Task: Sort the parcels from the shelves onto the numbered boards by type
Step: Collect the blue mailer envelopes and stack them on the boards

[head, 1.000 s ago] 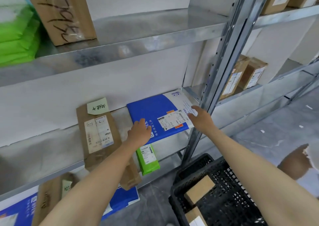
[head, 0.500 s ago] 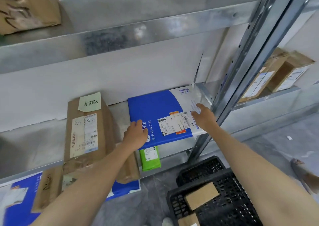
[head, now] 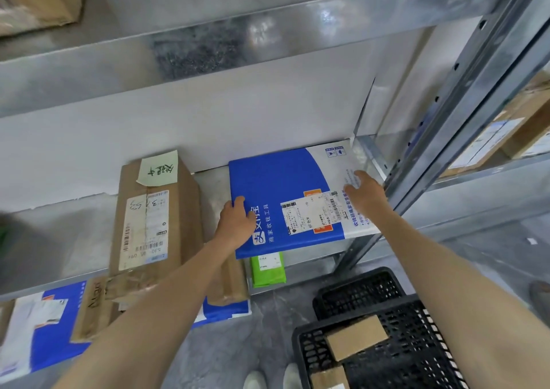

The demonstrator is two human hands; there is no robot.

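Note:
A flat blue and white parcel (head: 279, 186) with a shipping label lies on the metal shelf (head: 74, 240), its near edge past the shelf front. My left hand (head: 236, 223) grips its left edge, fingers curled over the rim. My right hand (head: 364, 194) lies on the white right part of the parcel, near the right edge. A tall brown cardboard box (head: 151, 219) with a green sticky note stands on the same shelf to the left.
A steel upright (head: 446, 115) rises just right of my right hand. A black crate (head: 410, 341) holding small cardboard boxes sits on the floor below. A green packet (head: 268, 269), a brown box and blue mailers (head: 50, 326) lie on the lower shelf. More boxes stand in the right bay.
The view has closed in on the shelf. My left hand's fingers have curled over the parcel's left edge. My right hand stays on the right side.

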